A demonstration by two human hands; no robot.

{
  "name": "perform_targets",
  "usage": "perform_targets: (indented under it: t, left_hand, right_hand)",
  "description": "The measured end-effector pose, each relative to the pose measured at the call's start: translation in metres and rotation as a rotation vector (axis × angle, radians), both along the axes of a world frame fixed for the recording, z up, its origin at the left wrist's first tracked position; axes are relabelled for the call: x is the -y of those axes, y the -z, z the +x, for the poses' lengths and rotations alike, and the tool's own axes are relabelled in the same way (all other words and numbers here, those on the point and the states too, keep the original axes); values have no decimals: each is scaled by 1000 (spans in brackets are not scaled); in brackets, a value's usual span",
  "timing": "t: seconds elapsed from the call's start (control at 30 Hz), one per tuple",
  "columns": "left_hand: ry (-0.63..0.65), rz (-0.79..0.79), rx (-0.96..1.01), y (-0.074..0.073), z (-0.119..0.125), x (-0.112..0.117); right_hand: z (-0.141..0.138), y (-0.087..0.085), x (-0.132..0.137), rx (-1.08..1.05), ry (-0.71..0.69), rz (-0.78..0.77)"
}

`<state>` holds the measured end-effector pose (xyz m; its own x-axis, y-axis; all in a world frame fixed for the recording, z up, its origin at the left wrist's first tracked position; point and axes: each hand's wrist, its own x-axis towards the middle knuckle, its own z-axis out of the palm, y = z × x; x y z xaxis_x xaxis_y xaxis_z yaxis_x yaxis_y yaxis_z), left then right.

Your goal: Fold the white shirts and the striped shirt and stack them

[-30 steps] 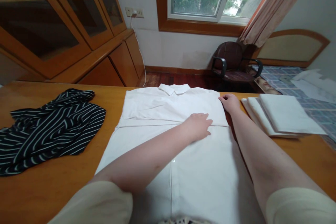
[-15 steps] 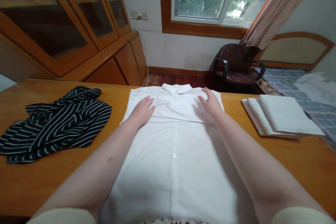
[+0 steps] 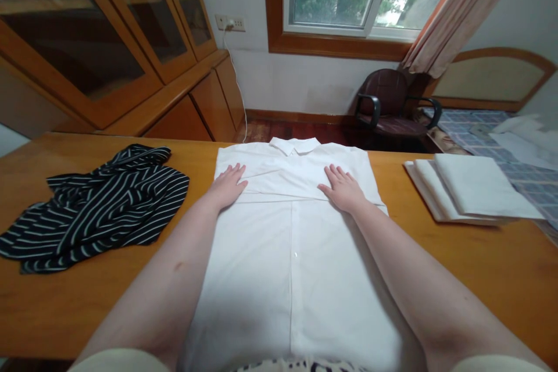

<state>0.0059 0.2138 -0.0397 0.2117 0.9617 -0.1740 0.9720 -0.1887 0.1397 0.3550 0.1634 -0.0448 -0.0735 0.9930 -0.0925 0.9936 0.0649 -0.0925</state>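
A white shirt lies flat on the wooden table, collar at the far edge, sleeves folded across its upper part. My left hand rests flat on the shirt's upper left, fingers spread. My right hand lies flat on the upper right, fingers spread too. Neither hand holds anything. Both press on the folded sleeve band just above its lower edge.
A crumpled black garment with white stripes lies on the table to the left. A stack of folded white cloths sits at the right. Beyond the table stand a wooden cabinet, a dark armchair and a bed.
One second ago my left hand was at the shirt's middle right and my right hand at its right edge. They moved apart onto the upper shirt, then slid slightly back toward me.
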Motion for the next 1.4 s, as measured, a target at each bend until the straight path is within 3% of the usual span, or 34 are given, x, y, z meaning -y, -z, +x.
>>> perform_targets:
  t: [0.07,0.17,0.2,0.3,0.43,0.63,0.77,1.03,1.1,1.27,1.4]
  left_hand:
    - [-31,-1,-21,-3,7,-5]
    - [-55,166,-27,-7,23,-5]
    - [-27,237,-6,-8,28,-4]
    - [122,348,72,-10,36,0]
    - [197,362,121,-10,36,0]
    - [149,377,129,-8,34,-5]
    - [134,355,129,-9,34,-4]
    - [96,286,107,-13,35,-3]
    - [95,267,115,-12,37,-2]
    - [230,259,174,-8,42,-1]
    - [255,268,135,-8,42,-3]
  right_hand:
    - [-12,-10,-6,25,65,-55]
    - [-42,-29,-20,101,185,-35]
    - [-55,-35,-24,106,162,28]
    - [-93,-42,-32,-13,-81,181]
    - [-121,-27,-31,-184,-244,186]
    - [-113,-3,-35,-233,-168,235]
    - [-109,-3,-39,-200,-164,229]
    - [-108,-13,-39,-66,-17,205]
    - [-110,-15,-37,-88,-63,231]
    - [-128,-11,-26,-179,-406,287]
    - [-139,-6,-20,-168,-452,245]
